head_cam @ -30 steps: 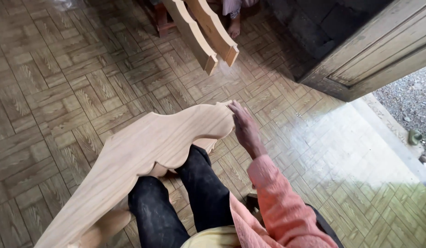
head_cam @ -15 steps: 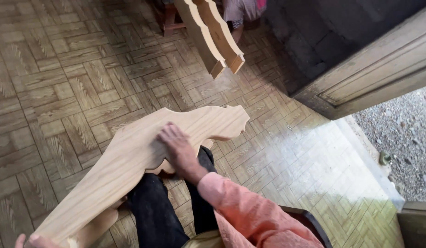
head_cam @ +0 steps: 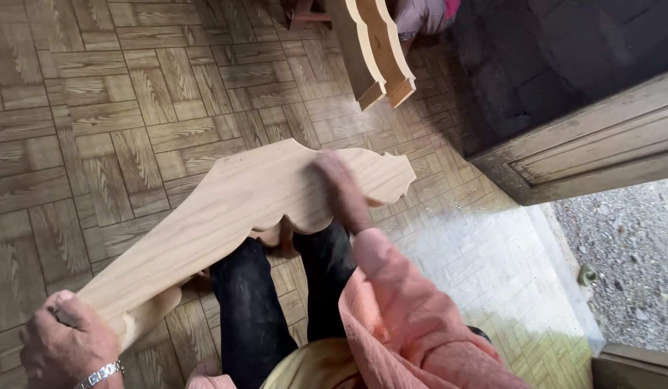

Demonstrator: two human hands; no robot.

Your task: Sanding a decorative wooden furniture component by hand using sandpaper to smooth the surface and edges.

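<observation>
Floor: wood-pattern tiles point(head_cam: 96, 108)
Left hand point(head_cam: 67, 346): fingers gripping near end of carved board point(head_cam: 233, 209)
Right hand point(head_cam: 339, 189): fingers flat on it, blurry

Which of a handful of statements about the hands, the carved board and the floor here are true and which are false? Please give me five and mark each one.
1. The left hand grips the narrow near end of the carved wooden board. True.
2. The right hand hangs in the air well clear of the board. False: it lies on the board's top face near the scalloped far end.
3. The board rests across the person's legs in dark trousers. True.
4. The floor is bare grey concrete. False: it has a wood-grain parquet pattern.
5. Two more shaped wooden pieces stand at the top of the view. True.
</observation>
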